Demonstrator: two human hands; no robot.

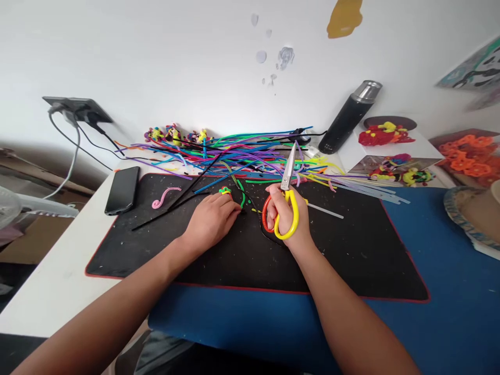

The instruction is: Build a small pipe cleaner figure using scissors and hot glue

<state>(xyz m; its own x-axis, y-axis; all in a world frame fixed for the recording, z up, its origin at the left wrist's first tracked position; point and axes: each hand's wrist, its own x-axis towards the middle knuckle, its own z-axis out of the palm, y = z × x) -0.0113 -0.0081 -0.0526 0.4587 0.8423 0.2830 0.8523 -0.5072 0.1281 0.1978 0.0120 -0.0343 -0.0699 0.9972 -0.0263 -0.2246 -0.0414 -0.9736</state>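
Note:
My right hand (291, 216) is closed on a pair of scissors (288, 174) with one yellow and one red-orange handle loop. The blades are together and point up toward the wall. My left hand (211, 216) rests low over the black mat (234, 260), fingers pressed together around a small pipe-cleaner piece (225, 191). Its green, yellow and red top peeks out past the fingers; the rest is hidden. Beyond the fingertips curves a green pipe cleaner (242, 195). A pink pipe cleaner (158, 201) with a coiled end lies left of this hand, near black pipe cleaners (167, 209).
Many coloured pipe cleaners (250, 156) lie heaped along the wall, with small pipe-cleaner figures (174, 134) behind them. A phone (123, 190) lies at the left. At the right are a black thermos (349, 117), a white box (398, 148) and orange pipe-cleaner shapes (469, 156).

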